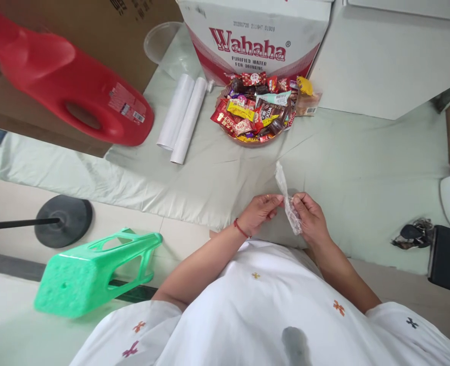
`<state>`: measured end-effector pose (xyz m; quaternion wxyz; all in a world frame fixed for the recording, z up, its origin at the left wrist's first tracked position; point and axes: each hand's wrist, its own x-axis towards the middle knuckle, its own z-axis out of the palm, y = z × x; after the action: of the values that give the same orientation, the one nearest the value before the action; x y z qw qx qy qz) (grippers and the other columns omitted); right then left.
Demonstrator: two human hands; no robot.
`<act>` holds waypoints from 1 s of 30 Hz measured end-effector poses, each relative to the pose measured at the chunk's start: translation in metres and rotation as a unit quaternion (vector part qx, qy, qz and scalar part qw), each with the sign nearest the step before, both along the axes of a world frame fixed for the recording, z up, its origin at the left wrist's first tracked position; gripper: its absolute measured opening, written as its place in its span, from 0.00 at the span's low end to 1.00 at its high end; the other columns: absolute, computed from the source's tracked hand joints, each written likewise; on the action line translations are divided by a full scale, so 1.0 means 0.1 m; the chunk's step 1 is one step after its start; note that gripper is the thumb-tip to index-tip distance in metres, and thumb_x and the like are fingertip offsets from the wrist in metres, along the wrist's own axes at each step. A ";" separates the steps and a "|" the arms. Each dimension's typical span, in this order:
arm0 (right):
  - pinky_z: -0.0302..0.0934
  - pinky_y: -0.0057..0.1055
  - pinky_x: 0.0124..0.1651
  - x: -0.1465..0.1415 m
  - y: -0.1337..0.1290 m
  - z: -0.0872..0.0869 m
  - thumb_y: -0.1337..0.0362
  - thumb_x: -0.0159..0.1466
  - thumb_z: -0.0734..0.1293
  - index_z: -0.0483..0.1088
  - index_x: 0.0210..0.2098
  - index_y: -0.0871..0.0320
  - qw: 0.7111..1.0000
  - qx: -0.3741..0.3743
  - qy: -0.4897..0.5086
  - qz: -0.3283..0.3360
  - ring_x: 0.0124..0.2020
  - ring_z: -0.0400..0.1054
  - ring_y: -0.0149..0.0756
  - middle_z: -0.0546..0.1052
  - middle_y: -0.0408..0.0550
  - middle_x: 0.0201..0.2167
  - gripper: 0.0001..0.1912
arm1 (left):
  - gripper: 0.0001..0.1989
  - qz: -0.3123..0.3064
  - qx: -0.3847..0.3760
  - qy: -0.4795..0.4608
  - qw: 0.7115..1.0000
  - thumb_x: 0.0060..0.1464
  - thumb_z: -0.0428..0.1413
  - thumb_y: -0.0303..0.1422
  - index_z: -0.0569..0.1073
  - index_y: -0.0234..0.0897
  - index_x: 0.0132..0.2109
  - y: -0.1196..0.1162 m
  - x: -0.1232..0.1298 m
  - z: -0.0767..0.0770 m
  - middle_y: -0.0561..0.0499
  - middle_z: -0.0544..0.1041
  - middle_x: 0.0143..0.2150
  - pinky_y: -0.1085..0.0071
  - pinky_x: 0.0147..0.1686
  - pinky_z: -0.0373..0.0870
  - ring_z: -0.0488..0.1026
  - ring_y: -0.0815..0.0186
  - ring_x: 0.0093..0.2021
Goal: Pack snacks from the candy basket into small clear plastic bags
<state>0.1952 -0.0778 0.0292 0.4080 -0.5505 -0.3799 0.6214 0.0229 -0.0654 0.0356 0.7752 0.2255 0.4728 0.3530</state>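
A crumpled strip of clear plastic film (pixel 288 206), perhaps a bag twisted narrow, is held upright in front of my chest near the table's front edge. My left hand (pixel 262 212) pinches its left side at mid-height, fingertips together. From the right, my right hand (pixel 312 216) grips the same plastic between thumb and curled fingers. Beyond the hands stands a bowl (pixel 248 143) heaped with wrapped candies (pixel 253 109) in red, yellow, brown and pale green.
Behind the bowl is a Wahaha carton (pixel 255 43). Left of it lie two white paper rolls (pixel 183 119) and a red jug (pixel 95 96). At right are keys (pixel 413 234) and a black phone (pixel 446 258). A green stool (pixel 68 284) lies tipped on the floor.
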 end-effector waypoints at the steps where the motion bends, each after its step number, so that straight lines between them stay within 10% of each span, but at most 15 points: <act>1: 0.52 0.28 0.25 -0.02 0.00 0.00 0.42 0.65 0.70 0.67 0.34 0.53 1.000 0.005 -0.004 0.010 0.23 0.54 0.29 0.63 0.37 0.24 0.21 | 0.27 0.006 0.001 -0.009 1.000 0.41 0.71 0.53 0.77 0.32 0.35 0.01 0.03 0.00 0.56 0.70 0.25 0.72 0.22 0.45 0.56 0.77 0.22; 9: 0.52 0.28 0.25 0.01 0.00 -0.05 0.41 0.62 0.72 0.66 0.32 0.52 0.998 -0.011 -0.016 -0.057 0.23 0.53 0.29 0.61 0.37 0.23 0.23 | 0.23 0.092 0.025 0.012 0.995 0.39 0.73 0.45 0.73 0.34 0.32 0.01 0.00 -0.02 0.57 0.70 0.25 0.74 0.22 0.45 0.53 0.78 0.21; 16: 0.52 0.29 0.26 0.04 -0.02 0.00 0.41 0.64 0.71 0.67 0.34 0.53 1.000 0.001 0.006 0.005 0.23 0.53 0.29 0.62 0.37 0.23 0.22 | 0.27 0.007 -0.029 -0.025 0.999 0.44 0.69 0.55 0.77 0.33 0.34 0.00 0.05 -0.01 0.50 0.75 0.32 0.73 0.21 0.45 0.61 0.75 0.25; 21: 0.53 0.29 0.28 0.00 -0.03 -0.06 0.43 0.66 0.70 0.68 0.35 0.53 0.999 0.034 -0.030 0.010 0.24 0.55 0.30 0.63 0.38 0.24 0.19 | 0.26 0.081 -0.017 -0.036 0.996 0.30 0.77 0.42 0.73 0.33 0.30 0.02 0.08 -0.01 0.58 0.68 0.25 0.75 0.24 0.49 0.58 0.77 0.25; 30: 0.62 0.31 0.35 -0.01 -0.01 -0.04 0.42 0.67 0.68 0.71 0.42 0.52 0.991 0.082 -0.099 0.029 0.33 0.65 0.35 0.72 0.43 0.33 0.20 | 0.21 0.080 0.062 0.082 0.992 0.39 0.73 0.43 0.73 0.35 0.29 -0.06 0.05 -0.01 0.57 0.70 0.25 0.72 0.29 0.57 0.62 0.73 0.27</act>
<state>0.1944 -0.0793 0.0254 0.3942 -0.5629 -0.4835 0.5421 0.0276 -0.0713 0.0350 0.6880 0.2629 0.5281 0.4227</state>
